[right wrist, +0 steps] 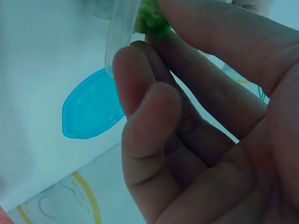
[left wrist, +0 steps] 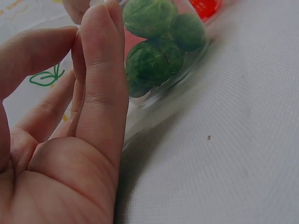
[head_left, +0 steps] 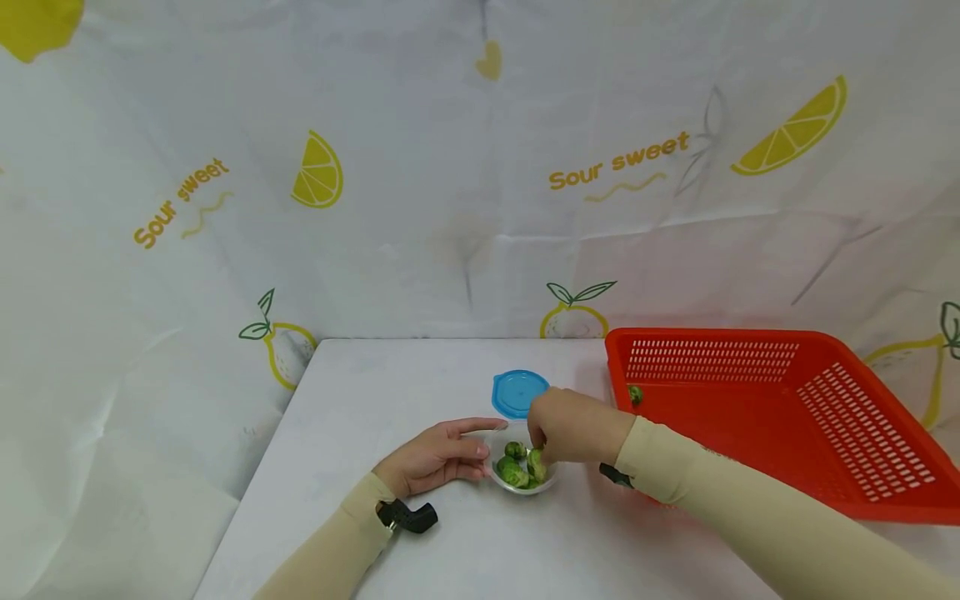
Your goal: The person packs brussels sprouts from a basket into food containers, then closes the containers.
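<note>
A small clear plastic bowl [head_left: 523, 492] with several green Brussels sprouts [head_left: 513, 472] inside stands on the white table. My left hand [head_left: 442, 456] holds the bowl's left side, thumb and fingertips at the rim; the left wrist view shows the sprouts [left wrist: 154, 63] through its wall. Over the bowl's right side, my right hand [head_left: 567, 425] pinches a Brussels sprout [right wrist: 152, 19] between thumb and fingers, low inside the bowl. In the right wrist view, the curled lower fingers lie by the bowl's clear wall [right wrist: 120, 39].
Just behind the bowl lies a blue lid [head_left: 520, 393], flat on the table. A large red plastic basket [head_left: 720, 336] stands at the right, under my right forearm, with one sprout [head_left: 635, 394] by its left wall. A lemon-printed white sheet [head_left: 420, 208] hangs behind.
</note>
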{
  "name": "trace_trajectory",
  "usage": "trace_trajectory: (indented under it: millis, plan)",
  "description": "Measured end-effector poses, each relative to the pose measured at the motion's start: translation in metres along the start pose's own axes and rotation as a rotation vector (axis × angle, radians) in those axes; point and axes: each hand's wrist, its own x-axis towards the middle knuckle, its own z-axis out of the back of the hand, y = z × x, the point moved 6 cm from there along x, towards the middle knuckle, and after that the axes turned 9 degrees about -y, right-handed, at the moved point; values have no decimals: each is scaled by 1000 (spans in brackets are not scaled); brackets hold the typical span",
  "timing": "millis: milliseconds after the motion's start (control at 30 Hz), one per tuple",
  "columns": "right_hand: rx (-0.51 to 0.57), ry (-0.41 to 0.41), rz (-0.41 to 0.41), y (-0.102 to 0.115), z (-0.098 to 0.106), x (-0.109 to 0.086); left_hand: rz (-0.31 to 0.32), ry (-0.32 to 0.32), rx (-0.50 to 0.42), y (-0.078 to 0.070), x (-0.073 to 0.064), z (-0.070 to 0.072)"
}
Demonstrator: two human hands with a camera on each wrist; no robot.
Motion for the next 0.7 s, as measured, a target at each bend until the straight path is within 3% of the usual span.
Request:
trace_trajectory:
  millis: [267, 467, 700]
  plan:
    - [8, -19, 22, -6, 11, -5, 8, -3, 6, 0, 3, -2]
    - [60, -68, 23, -25, 37, -11, 16, -25, 16, 1, 5, 0]
    - [149, -168, 17, -60, 74, -34, 17, -47, 26, 4, 5, 5]
